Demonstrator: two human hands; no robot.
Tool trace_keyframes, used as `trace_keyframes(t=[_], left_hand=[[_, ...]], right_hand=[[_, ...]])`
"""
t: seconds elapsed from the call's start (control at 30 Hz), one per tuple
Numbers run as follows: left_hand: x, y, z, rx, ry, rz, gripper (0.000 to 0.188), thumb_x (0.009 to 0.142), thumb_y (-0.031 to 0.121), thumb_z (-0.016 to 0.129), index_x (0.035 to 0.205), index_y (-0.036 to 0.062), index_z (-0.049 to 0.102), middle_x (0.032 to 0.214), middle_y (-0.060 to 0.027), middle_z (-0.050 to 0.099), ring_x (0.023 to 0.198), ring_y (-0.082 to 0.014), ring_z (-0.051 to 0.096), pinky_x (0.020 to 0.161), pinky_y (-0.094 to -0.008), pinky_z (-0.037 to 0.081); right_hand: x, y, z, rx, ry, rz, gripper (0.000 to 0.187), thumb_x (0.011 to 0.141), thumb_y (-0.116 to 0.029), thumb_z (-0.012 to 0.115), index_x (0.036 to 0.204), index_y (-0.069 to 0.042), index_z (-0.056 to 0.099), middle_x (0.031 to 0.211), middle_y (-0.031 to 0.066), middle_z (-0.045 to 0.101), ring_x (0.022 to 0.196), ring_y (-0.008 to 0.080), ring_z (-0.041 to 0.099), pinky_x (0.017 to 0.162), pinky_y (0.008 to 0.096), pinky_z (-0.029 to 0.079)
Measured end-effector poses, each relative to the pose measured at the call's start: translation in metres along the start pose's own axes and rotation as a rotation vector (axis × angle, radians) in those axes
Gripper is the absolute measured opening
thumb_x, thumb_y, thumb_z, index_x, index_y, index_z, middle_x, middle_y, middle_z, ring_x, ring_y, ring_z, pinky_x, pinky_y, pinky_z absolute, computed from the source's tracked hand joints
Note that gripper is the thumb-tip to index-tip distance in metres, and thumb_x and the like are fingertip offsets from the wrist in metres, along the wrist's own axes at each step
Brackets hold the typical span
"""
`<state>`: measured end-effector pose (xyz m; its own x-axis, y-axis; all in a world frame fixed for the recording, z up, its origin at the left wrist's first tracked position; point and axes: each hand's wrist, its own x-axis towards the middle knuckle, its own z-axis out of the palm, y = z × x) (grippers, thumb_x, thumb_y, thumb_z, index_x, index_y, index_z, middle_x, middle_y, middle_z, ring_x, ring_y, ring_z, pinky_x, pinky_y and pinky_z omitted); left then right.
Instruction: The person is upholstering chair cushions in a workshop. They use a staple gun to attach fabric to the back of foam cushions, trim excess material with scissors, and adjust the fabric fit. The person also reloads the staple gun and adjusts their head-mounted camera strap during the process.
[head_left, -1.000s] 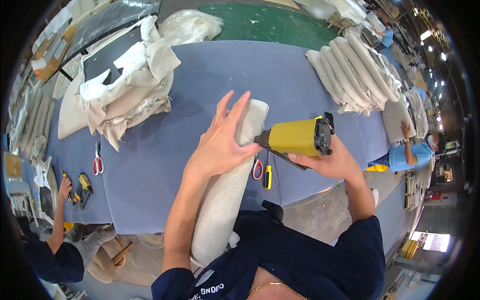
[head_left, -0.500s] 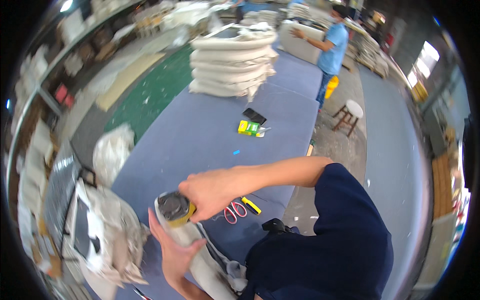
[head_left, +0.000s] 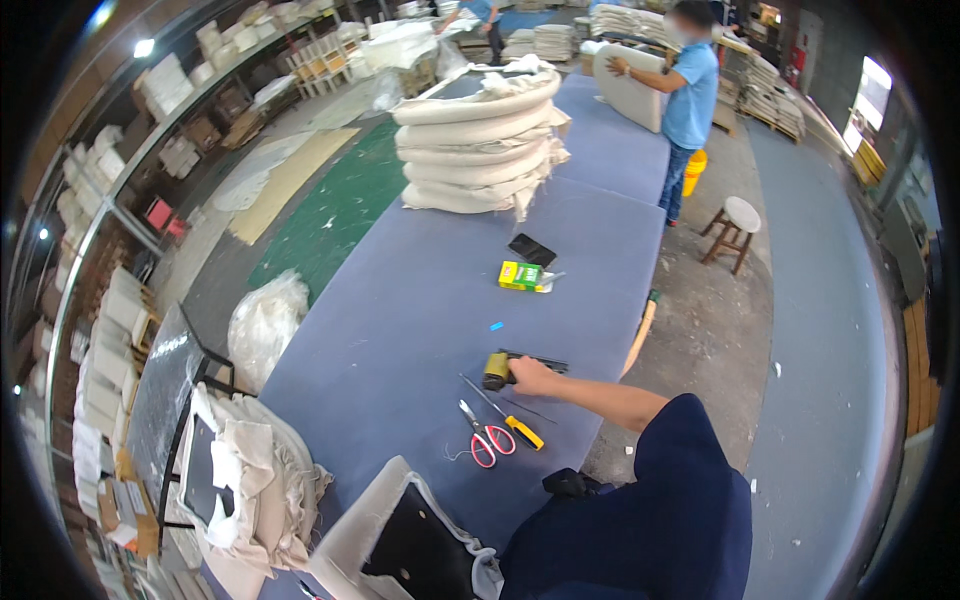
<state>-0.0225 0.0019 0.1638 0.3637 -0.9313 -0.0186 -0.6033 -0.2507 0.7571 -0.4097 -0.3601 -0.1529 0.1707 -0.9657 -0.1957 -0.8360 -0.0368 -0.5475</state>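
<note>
My right hand (head_left: 537, 379) is closed round a black and yellow staple gun (head_left: 495, 370), low over the blue-grey tabletop (head_left: 400, 330). Scissors with red-and-white handles (head_left: 485, 445) and a yellow-handled screwdriver (head_left: 524, 433) lie just nearer to me. Close to my body rests a chair seat pad (head_left: 345, 515) covered in pale fabric, its black underside facing up and gathered cloth along one edge. The near end of the pad runs out of the picture. My left hand is not in the picture.
Fabric-covered pads (head_left: 265, 480) are heaped at the near left. A tall stack of pads (head_left: 480, 145) stands farther up the table, past a phone (head_left: 532, 250) and a green-yellow box (head_left: 520, 276). A co-worker (head_left: 690, 110) handles a pad at the far right, near a stool (head_left: 735, 225).
My right hand has carried the staple gun from the pad rightward over the table. My left hand has left the pad and the view. The pad now lies lower, its black underside showing.
</note>
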Motion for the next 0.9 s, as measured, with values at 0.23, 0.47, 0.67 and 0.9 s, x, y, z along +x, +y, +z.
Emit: trace_keyframes(t=[0.23, 0.47, 0.67, 0.9], left_hand=[[-0.024, -0.019, 0.029, -0.072, 0.138, -0.159, 0.101, 0.082, 0.016, 0.075, 0.163, 0.0052, 0.016, 0.159, -0.0222, 0.032, 0.145, -0.0375, 0.036, 0.121, -0.0504, 0.029], [0.047, -0.043, 0.062, -0.208, 0.167, -0.172, 0.097, 0.084, 0.024, 0.075, 0.162, 0.0048, 0.020, 0.157, -0.0225, 0.035, 0.144, -0.0378, 0.038, 0.119, -0.0497, 0.031], [0.087, -0.086, 0.083, -0.408, 0.262, -0.268, 0.095, 0.086, 0.030, 0.075, 0.161, 0.0045, 0.023, 0.156, -0.0228, 0.037, 0.143, -0.0380, 0.040, 0.118, -0.0491, 0.032], [0.084, -0.153, 0.075, -0.646, 0.456, -0.370, 0.092, 0.089, 0.038, 0.075, 0.160, 0.0041, 0.026, 0.155, -0.0231, 0.040, 0.142, -0.0383, 0.041, 0.117, -0.0485, 0.034]], right_hand=[[-0.010, -0.058, 0.065, -0.150, 0.019, 0.173, 0.029, 0.085, -0.023, 0.068, 0.109, -0.008, 0.072, 0.109, 0.0170, 0.069, 0.106, 0.0364, 0.068, 0.088, 0.0499, 0.057], [-0.024, -0.204, 0.267, 1.174, -0.652, 0.262, 0.075, 0.097, -0.071, 0.049, 0.123, -0.004, 0.069, 0.116, 0.0149, 0.071, 0.099, 0.0231, 0.069, 0.083, 0.0480, 0.054], [-0.031, -0.211, 0.202, 1.167, -0.684, -0.074, 0.068, 0.093, -0.071, 0.058, 0.110, -0.007, 0.073, 0.094, 0.0069, 0.070, 0.073, 0.0153, 0.057, 0.064, 0.0369, 0.045], [-0.058, -0.262, -0.087, 0.686, 0.186, -0.698, 0.045, 0.088, -0.046, 0.071, 0.108, -0.006, 0.073, 0.080, 0.0129, 0.072, 0.076, 0.0286, 0.072, 0.074, 0.0387, 0.054]])
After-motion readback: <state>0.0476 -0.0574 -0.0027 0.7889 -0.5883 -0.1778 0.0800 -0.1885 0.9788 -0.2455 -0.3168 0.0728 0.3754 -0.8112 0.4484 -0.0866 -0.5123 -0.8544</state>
